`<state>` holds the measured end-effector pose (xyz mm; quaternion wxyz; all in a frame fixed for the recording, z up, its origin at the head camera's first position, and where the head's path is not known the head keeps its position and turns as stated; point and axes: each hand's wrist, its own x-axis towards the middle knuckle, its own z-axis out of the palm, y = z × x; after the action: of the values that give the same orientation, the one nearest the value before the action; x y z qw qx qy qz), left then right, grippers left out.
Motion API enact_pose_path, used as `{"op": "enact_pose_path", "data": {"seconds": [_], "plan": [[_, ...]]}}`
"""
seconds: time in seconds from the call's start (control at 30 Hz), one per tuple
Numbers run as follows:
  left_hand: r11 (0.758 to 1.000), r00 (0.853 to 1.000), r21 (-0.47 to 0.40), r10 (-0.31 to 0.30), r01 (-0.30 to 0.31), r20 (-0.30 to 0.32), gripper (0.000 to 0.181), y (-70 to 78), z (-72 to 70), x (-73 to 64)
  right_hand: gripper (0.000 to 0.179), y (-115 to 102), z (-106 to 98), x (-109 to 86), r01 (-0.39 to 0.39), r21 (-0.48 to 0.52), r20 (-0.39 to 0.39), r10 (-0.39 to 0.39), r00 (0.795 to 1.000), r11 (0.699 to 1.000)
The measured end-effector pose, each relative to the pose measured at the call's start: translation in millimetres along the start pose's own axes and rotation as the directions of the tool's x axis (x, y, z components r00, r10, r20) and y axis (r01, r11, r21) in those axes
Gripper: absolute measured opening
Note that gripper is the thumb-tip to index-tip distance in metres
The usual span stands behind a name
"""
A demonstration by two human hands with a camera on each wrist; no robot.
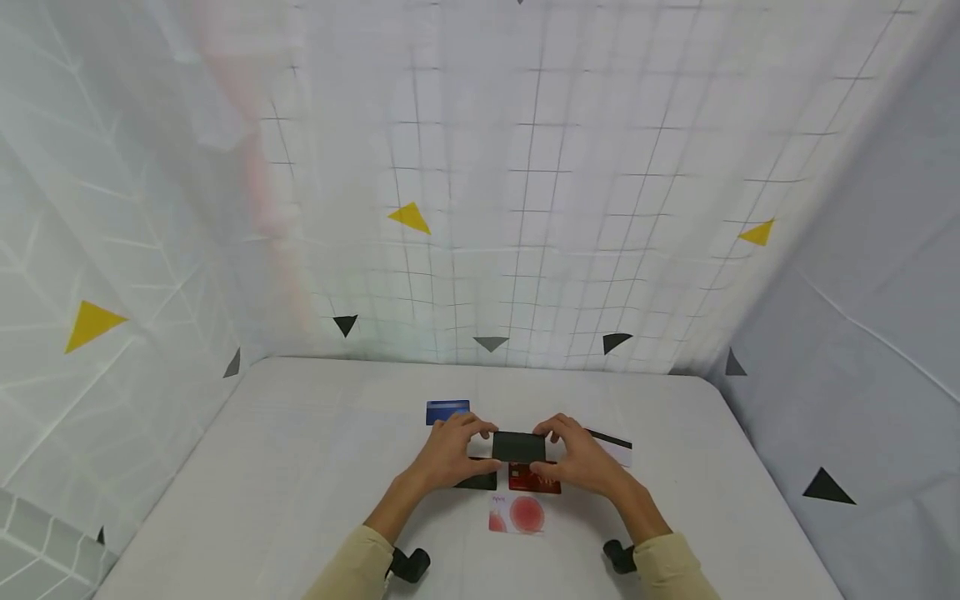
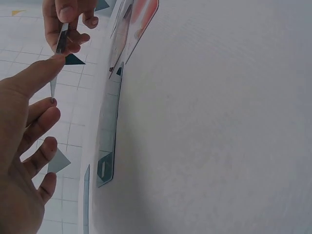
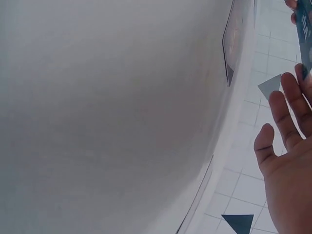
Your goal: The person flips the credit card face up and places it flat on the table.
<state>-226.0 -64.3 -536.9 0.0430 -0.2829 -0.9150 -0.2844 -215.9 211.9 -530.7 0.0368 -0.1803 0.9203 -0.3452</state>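
A dark card is held up between both hands, above several other cards on the table. My left hand pinches its left end between thumb and fingertips. At the opposite end, my right hand pinches the card the same way. The left wrist view shows the card nearly edge-on, the left hand's other fingers apart from it. White marks show on the card's face in the right wrist view. Below the hands lie a red card and a dark green card, the latter partly hidden by the left hand.
Nearest me lies a white card with pink circles. A blue card lies behind the left hand, and a white card with a black stripe beside the right. White sheeting with grid lines surrounds the white table.
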Motion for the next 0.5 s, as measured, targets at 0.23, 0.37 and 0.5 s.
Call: {"op": "enact_pose_path", "data": {"seconds": [0.23,0.37,0.5], "plan": [[1.000,1.000,0.000,0.004,-0.004,0.025,0.052,-2.6,1.9,0.0,0.047,-5.2,-2.1,1.1,0.074,0.094,-0.042,-0.070,0.997,0.993],[1.000,0.999,0.000,0.018,-0.018,0.043,0.050,-1.3,3.0,1.5,0.048,-11.2,-3.8,1.9,0.124,0.107,-0.075,-0.117,0.990,0.986],[0.999,0.997,0.003,0.039,-0.039,0.061,0.050,2.8,4.6,3.5,0.049,-17.4,-3.7,2.9,0.173,0.106,-0.099,-0.163,0.982,0.979]]}}
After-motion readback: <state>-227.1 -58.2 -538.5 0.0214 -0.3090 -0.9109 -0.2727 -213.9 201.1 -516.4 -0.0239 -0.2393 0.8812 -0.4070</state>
